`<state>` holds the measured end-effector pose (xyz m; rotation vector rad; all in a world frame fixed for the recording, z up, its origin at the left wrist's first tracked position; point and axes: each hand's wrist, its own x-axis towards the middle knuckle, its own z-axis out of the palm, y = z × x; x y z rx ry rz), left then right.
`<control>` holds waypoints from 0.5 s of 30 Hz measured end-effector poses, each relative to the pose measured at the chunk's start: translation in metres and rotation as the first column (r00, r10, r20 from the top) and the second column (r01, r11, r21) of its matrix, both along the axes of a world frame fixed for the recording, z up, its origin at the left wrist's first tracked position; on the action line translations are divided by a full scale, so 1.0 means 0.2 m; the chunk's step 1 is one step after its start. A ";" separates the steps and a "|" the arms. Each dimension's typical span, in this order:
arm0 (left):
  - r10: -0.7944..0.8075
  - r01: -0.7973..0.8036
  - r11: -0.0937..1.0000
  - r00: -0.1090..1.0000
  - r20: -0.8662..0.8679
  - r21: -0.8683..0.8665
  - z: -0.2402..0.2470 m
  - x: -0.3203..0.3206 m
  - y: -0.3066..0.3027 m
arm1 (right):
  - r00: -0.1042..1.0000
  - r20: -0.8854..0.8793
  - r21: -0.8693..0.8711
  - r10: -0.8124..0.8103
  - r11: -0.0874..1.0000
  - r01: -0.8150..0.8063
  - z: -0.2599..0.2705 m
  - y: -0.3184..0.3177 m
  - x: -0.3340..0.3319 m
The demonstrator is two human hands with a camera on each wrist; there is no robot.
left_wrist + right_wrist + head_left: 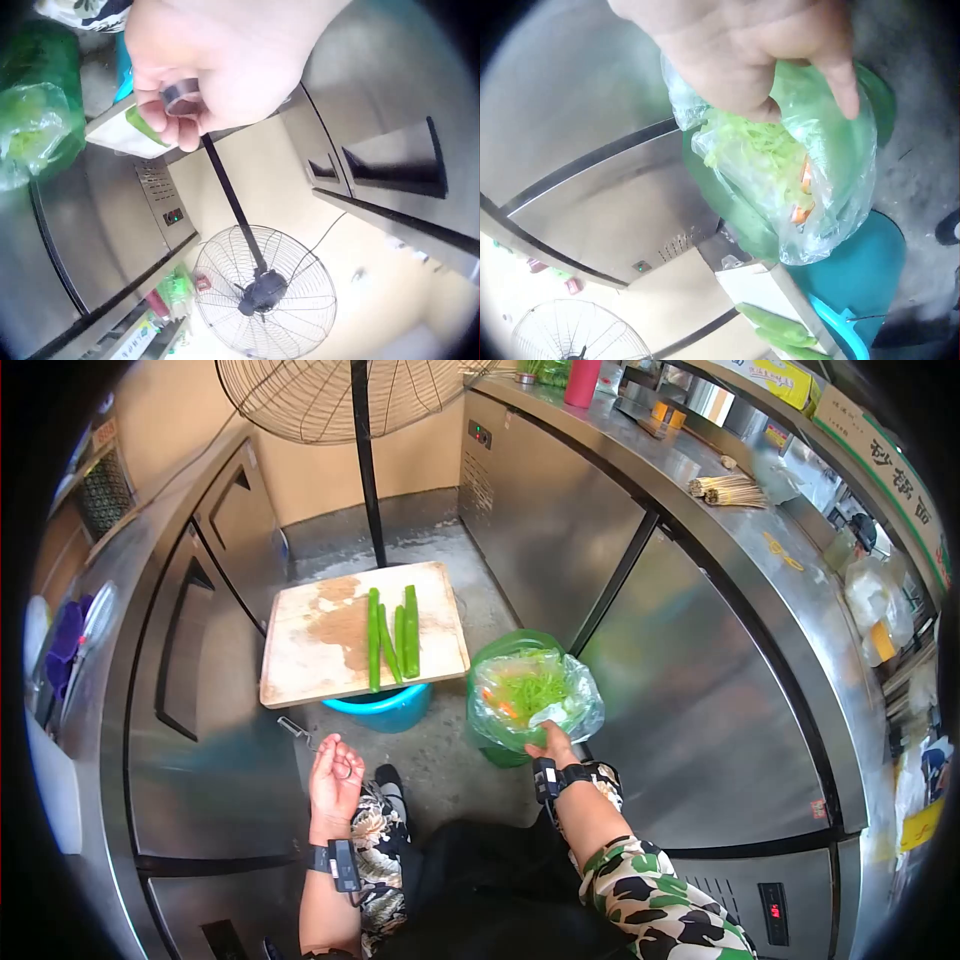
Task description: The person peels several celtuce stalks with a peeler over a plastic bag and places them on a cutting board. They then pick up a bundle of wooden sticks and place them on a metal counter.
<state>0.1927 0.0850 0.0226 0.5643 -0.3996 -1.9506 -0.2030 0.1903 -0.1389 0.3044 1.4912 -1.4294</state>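
My left hand (337, 775) curls its fingers round a metal peeler (292, 727), whose head sticks out beyond the fingertips in the head view. A dark loop (180, 97) shows among those fingers in the left wrist view. My right hand (553, 742) is at the near rim of a clear plastic bag (829, 247), thumb and fingers spread apart. Pale green shavings (754, 142) and a few orange bits (802, 214) lie inside this bag, which lines a green bin (500, 752). Several long green vegetable pieces (410, 630) lie on a wooden cutting board (310, 625).
Beneath the board stands a blue bucket (385, 710). Steel cabinets (700, 690) flank both sides, and a wire fan (340, 395) stands behind the board. The right counter holds bundled skewers (735, 490). My feet are on the floor close to the bucket.
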 end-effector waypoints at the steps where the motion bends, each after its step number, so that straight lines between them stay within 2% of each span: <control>1: 0.017 -0.017 1.000 0.999 0.038 0.010 0.01 0.00 -0.01 | 1.000 -0.013 0.010 0.000 1.000 0.000 0.02 0.00 0.01; 3: 0.053 -0.056 0.998 0.983 0.179 0.013 -0.01 -0.01 -0.03 | 0.999 -0.033 0.049 0.022 0.999 -0.020 0.05 -0.01 0.03; 5: 0.029 -0.018 0.999 0.938 0.345 -0.035 -0.01 -0.03 -0.06 | 0.997 -0.047 0.093 0.060 0.994 -0.055 0.03 -0.04 0.06; 7: -0.011 0.037 0.998 0.892 0.451 -0.049 0.00 -0.05 -0.08 | 1.000 -0.009 0.028 0.012 1.000 -0.012 0.03 -0.06 0.10; 9: -0.055 0.071 0.997 0.881 0.470 -0.016 -0.03 -0.07 -0.10 | 0.999 -0.031 -0.047 -0.037 0.998 0.035 0.04 -0.05 0.11; 11: -0.072 0.062 0.997 0.871 0.485 0.036 -0.04 -0.09 -0.12 | 0.996 -0.047 -0.026 -0.074 0.997 0.072 0.00 -0.09 0.09; 12: -0.090 0.086 0.996 0.874 0.478 0.031 -0.05 -0.11 -0.13 | 0.993 0.000 0.066 -0.114 0.991 0.114 0.05 -0.11 0.08; 15: -0.127 0.118 0.992 0.858 0.498 0.050 -0.03 -0.15 -0.13 | 0.983 0.053 0.017 -0.178 0.984 0.178 -0.02 -0.15 0.04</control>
